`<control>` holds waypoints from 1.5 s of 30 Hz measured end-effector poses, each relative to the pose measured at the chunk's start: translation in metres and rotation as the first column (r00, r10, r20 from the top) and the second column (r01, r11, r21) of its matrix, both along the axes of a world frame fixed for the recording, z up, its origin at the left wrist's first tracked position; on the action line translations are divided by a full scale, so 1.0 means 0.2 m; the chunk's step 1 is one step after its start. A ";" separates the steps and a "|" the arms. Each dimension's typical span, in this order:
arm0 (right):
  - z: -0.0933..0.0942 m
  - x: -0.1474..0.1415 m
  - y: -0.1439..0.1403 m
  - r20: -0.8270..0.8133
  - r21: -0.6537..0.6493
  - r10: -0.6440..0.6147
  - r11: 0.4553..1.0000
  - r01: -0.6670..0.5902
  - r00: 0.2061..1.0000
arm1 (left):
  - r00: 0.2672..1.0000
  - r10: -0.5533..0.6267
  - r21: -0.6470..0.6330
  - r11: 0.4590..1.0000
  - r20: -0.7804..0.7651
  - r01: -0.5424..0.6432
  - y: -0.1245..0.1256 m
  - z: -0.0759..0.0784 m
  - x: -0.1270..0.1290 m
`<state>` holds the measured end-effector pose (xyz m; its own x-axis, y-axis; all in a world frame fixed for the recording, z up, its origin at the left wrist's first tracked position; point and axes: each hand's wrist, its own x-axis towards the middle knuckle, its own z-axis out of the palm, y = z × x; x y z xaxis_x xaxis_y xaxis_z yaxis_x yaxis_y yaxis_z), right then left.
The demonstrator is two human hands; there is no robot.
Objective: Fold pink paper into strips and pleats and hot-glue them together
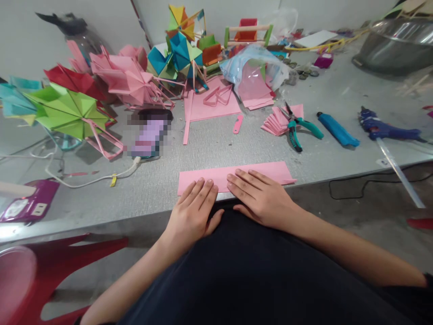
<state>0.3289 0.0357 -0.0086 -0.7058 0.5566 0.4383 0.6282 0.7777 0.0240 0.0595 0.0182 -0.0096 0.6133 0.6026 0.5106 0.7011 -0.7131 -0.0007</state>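
A long strip of pink paper (216,174) lies at the front edge of the table, its right corner slightly raised. My left hand (196,205) rests flat on its left part, fingers stretched out and thumb off the paper over the edge. On the right part of the same strip my right hand (260,196) presses with straight fingers, its thumb below the table edge. Neither hand grips anything. Beyond the strip lie a small pink cutter (238,124) and green-handled pliers (295,128), the pliers resting on folded pink paper pieces (274,123).
Folded paper models, one green (67,110) and one pink (125,79), stand at the left near a phone (150,134) on a white cable. At the right lie a blue wrapped object (338,129) and a blue glue gun (382,126). A metal bowl (395,47) stands behind.
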 end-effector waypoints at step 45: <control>-0.04 0.11 -0.06 -0.093 0.195 -0.116 0.972 0.132 0.989 | 0.982 0.159 0.170 0.975 -0.103 -0.140 -0.03 0.00 -0.05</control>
